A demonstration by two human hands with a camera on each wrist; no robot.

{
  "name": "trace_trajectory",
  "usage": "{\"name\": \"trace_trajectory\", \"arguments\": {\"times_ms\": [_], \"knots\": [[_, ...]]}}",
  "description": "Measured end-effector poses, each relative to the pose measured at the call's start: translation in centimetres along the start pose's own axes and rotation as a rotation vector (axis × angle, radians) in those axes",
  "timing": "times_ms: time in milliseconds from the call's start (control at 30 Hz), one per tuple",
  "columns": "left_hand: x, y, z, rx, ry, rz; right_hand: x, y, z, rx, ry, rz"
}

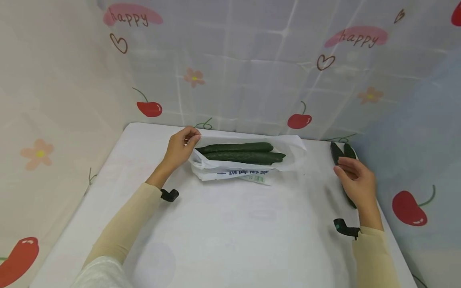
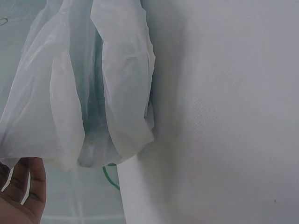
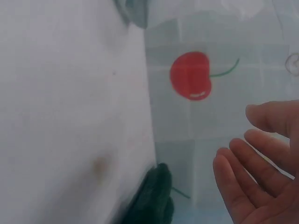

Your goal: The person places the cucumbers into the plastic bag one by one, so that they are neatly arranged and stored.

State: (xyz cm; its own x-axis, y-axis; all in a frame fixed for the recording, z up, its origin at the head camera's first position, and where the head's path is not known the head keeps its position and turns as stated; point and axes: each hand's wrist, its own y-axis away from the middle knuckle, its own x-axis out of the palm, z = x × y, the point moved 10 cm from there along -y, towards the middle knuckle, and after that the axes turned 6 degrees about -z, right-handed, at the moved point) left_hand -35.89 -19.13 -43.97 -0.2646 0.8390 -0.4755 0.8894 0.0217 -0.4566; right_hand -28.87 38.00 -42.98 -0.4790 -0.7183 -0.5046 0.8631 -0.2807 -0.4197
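A white plastic bag [image 1: 209, 174] with blue print lies on its side at the back of the table, its mouth spread. Two dark green cucumbers [image 1: 245, 157] rest side by side in it. My left hand [image 1: 181, 146] pinches the bag's left edge between thumb and fingers; the left wrist view shows the plastic [image 2: 126, 70] hanging from that hand [image 2: 28, 191]. At the right edge, my right hand [image 1: 356, 182] hovers over more cucumbers [image 1: 336, 151], fingers loosely bent and holding nothing. In the right wrist view its fingers [image 3: 250, 175] are spread apart from the cucumbers [image 3: 152, 198].
The white table [image 1: 230, 232] is bounded at the back by a curtain [image 1: 237, 68] printed with cherries and hearts. More printed sheeting hangs along the left and right sides. A small label [image 1: 257, 179] shows at the bag's front.
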Motion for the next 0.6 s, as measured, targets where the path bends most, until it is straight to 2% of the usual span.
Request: {"name": "trace_trajectory", "arguments": {"times_ms": [133,200,267,367,600], "knots": [[0.0,-0.1,-0.2,-0.001,0.004,0.003,-1.3,0.9,-4.6,0.170,0.083,-0.038],[0.1,0.0,-0.2,-0.001,0.001,0.008,-2.0,1.6,-6.3,0.233,0.162,-0.021],[0.1,0.0,-0.2,-0.002,-0.002,0.010,-2.4,2.3,-7.3,0.263,0.209,0.004],[0.0,0.1,-0.2,-0.007,0.000,0.011,-2.8,3.3,-8.2,0.260,0.278,0.061],[-0.1,0.1,-0.2,-0.011,0.003,0.011,-3.0,4.4,-8.8,0.216,0.340,0.103]]}}
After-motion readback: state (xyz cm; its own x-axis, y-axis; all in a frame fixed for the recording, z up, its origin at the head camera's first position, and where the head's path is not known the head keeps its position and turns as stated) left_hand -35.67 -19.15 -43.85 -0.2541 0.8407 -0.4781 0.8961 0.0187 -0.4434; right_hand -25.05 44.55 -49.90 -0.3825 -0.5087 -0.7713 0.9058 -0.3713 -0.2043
